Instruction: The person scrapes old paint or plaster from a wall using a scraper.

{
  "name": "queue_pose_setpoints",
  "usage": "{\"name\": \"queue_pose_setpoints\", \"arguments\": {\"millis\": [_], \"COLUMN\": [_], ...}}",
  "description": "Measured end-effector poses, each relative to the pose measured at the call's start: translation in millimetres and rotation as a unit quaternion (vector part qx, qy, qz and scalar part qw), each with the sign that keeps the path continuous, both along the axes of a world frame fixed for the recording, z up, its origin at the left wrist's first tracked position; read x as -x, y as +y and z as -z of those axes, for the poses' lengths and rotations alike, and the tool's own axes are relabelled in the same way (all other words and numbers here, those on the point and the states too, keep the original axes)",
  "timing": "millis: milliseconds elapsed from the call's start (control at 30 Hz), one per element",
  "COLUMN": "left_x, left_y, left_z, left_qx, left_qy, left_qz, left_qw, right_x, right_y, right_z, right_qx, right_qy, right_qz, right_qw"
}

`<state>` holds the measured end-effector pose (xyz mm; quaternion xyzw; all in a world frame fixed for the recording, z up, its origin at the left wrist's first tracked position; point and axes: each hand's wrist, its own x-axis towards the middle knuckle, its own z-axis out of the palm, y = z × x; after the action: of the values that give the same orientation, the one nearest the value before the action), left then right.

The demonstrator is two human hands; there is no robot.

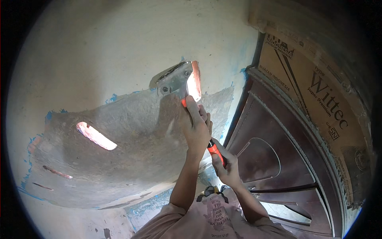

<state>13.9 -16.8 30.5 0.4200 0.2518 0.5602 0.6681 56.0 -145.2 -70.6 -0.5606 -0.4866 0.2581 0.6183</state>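
A long-handled wall scraper (173, 81) lies with its wide metal head against the painted wall, at the upper edge of a bare grey patch (134, 134). Two screws show on the head, and bright light falls on its right side. My left hand (197, 125) is wrapped around the shaft just below the head. Lower down, my right hand (226, 167) grips the orange and black handle (216, 152). Cream paint (128, 53) covers the wall above, with flaked blue paint along the patch's border. Some of the shaft is hidden behind my left hand and wrist.
At right stands a dark brown panelled wooden piece (262, 128), with a printed cardboard sheet (304, 86) beside it. Blue paint flakes (161, 195) lie on the floor at the wall's foot. My feet (212, 190) are below. A bright streak of light (97, 137) crosses the patch.
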Motion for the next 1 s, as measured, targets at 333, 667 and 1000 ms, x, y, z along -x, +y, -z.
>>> {"name": "queue_pose_setpoints", "arguments": {"millis": [333,667,1000], "left_x": [2,8,6], "left_y": [1,1,8], "left_z": [0,-22,-12], "left_qx": [-0.039,0.013,-0.019], "left_qy": [0.002,-0.011,-0.023], "left_qz": [0.018,0.018,0.027], "left_qw": [0.999,1.0,0.999], "right_x": [2,6,7], "right_y": [1,10,10], "right_z": [-4,-20,-12], "right_qx": [-0.01,-0.036,-0.031], "right_qy": [-0.034,0.015,0.032], "right_qz": [0.015,0.0,-0.002], "right_qw": [0.999,0.999,0.999]}}
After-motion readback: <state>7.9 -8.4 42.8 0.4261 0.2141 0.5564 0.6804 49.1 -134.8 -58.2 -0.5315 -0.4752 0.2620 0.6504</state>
